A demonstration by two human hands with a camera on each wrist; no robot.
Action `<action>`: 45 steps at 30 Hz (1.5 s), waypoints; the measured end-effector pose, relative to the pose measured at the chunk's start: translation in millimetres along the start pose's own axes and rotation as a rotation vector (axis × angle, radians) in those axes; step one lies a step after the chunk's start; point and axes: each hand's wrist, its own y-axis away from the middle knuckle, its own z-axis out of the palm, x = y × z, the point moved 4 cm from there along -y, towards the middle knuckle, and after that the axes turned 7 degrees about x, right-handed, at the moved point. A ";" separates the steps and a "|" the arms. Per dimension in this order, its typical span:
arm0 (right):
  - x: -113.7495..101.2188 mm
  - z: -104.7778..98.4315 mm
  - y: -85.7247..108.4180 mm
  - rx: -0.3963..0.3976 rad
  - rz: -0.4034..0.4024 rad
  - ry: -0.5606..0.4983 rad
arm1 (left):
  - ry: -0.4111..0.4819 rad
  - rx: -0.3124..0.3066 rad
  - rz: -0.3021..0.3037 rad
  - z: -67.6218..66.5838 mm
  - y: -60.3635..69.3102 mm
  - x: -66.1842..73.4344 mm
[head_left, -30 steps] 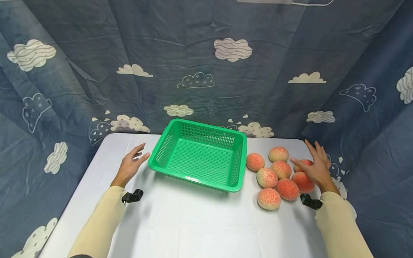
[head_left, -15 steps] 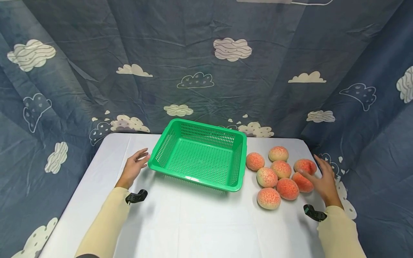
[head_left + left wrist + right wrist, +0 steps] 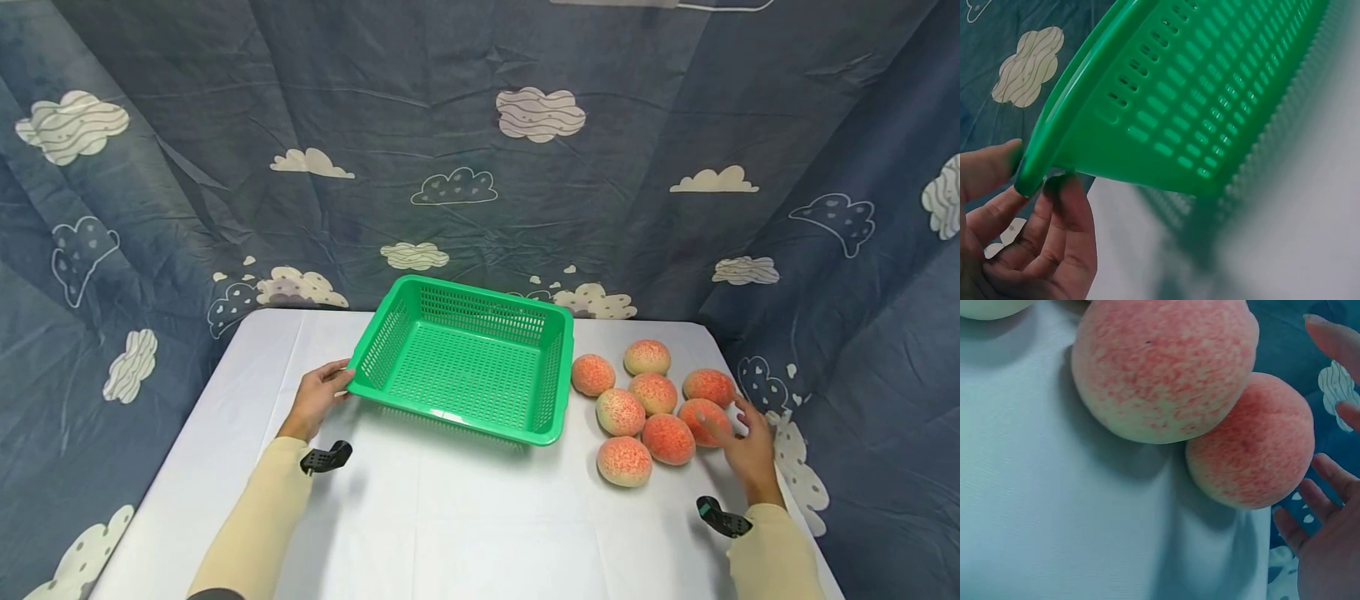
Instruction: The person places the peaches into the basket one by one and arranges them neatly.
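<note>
At the near left corner of a green plastic basket (image 3: 472,367), my left hand (image 3: 311,404) pinches the rim. The left wrist view puts the thumb on one side of the rim (image 3: 1038,159) and fingers under it. My right hand (image 3: 752,454) is beside the rightmost peaches, fingers spread. Its thumb reaches over an orange-red peach (image 3: 693,410), and its fingertips are near another peach (image 3: 708,386) behind. In the right wrist view the fingers are beside a red peach (image 3: 1250,440), holding nothing; whether they touch it I cannot tell.
Several more peaches, among them a pale one (image 3: 621,412) and a front one (image 3: 625,462), lie on the white tablecloth (image 3: 480,533) right of the basket. A dark cloud-print curtain (image 3: 465,125) hangs behind and at both sides. The table's right edge is close to my right hand.
My left hand has moved right and a little nearer me, from beside the basket onto its rim. My right hand has come down and nearer me, from above the peaches to beside them.
</note>
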 end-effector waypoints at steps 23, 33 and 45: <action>-33.8 -0.6 38.0 -0.083 0.137 -0.002 | 0.166 0.011 -0.078 -0.1 -0.7 -2.7; -33.4 2.2 36.0 -0.120 0.145 0.010 | 0.176 0.005 -0.086 1.0 0.1 -1.2; -31.5 4.7 32.0 -0.122 0.123 0.052 | 0.136 0.005 -0.094 -0.2 -3.0 -2.7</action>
